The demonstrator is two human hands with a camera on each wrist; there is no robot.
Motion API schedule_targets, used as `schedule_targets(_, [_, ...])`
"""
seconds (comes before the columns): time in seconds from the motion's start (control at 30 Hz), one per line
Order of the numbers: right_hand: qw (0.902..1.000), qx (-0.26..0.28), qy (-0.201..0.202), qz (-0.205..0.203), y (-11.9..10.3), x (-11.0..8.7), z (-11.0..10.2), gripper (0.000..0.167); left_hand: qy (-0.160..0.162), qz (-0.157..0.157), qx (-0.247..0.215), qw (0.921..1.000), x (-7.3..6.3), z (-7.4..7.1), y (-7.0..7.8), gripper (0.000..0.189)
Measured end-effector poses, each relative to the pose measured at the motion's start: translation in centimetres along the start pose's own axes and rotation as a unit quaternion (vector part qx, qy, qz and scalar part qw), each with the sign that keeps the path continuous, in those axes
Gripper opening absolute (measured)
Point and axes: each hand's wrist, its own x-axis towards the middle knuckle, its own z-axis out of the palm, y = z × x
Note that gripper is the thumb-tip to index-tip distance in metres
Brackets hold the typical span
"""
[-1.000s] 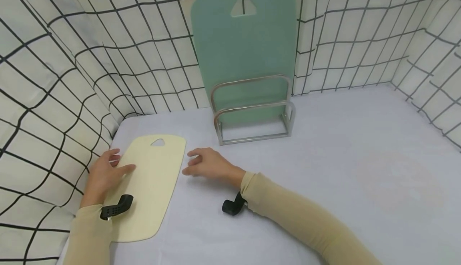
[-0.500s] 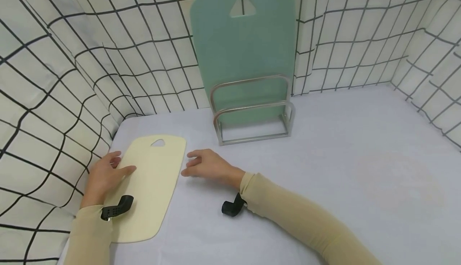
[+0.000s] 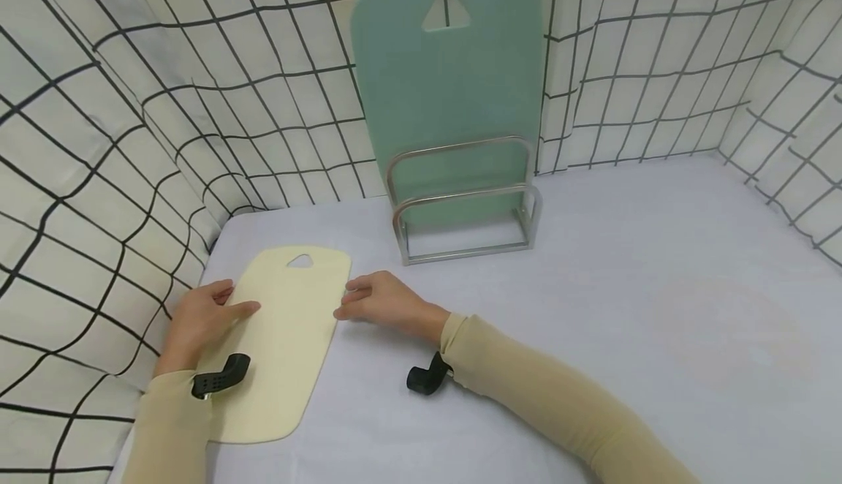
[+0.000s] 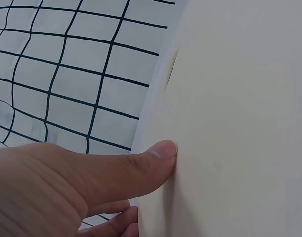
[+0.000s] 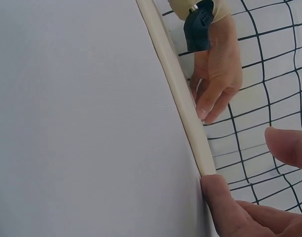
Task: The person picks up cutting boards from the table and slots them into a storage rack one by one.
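A cream cutting board [image 3: 289, 338] lies on the table at the left. My left hand [image 3: 200, 319] grips its left edge, thumb on the top face; in the left wrist view the other fingers of that hand [image 4: 111, 223] sit at the board's side. On the opposite edge is my right hand [image 3: 388, 300]. The right wrist view has its index fingertip [image 5: 215, 185] touching the board's edge [image 5: 183, 98], while the thumb [image 5: 289, 145] stands off. A large green cutting board [image 3: 454, 89] stands upright in a metal rack [image 3: 467, 253] behind.
Black-lined white cloth [image 3: 263, 104] walls in the left, back and right sides. White tabletop [image 3: 625, 286] stretches to the right of the rack. A black wrist camera mount [image 3: 224, 376] juts over the cream board.
The cream cutting board has slid slightly right, pushed along by my left hand, up to my right fingers. The right hand stays nearly where it was. The green board and rack have not moved.
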Motion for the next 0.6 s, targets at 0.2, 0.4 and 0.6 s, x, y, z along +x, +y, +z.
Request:
schedule_targets(0.2, [0.9989, 0.045, -0.003, 0.01, 0.12, 0.07, -0.04, 0.071, -0.001, -0.006, 0.002, 1.0, 0.02, -0.06, -0.02, 0.087])
schedule_targets(0.4, [0.9905, 0.133, -0.005, 0.034, 0.15, 0.11, -0.02, 0.077, -0.003, -0.012, 0.007, 0.9999, -0.02, -0.11, 0.09, 0.088])
schedule_targets(0.6, [0.9766, 0.211, -0.003, 0.043, 0.1, 0.13, 0.02, 0.077, -0.01, -0.011, 0.01, 0.9998, -0.07, -0.19, 0.26, 0.088])
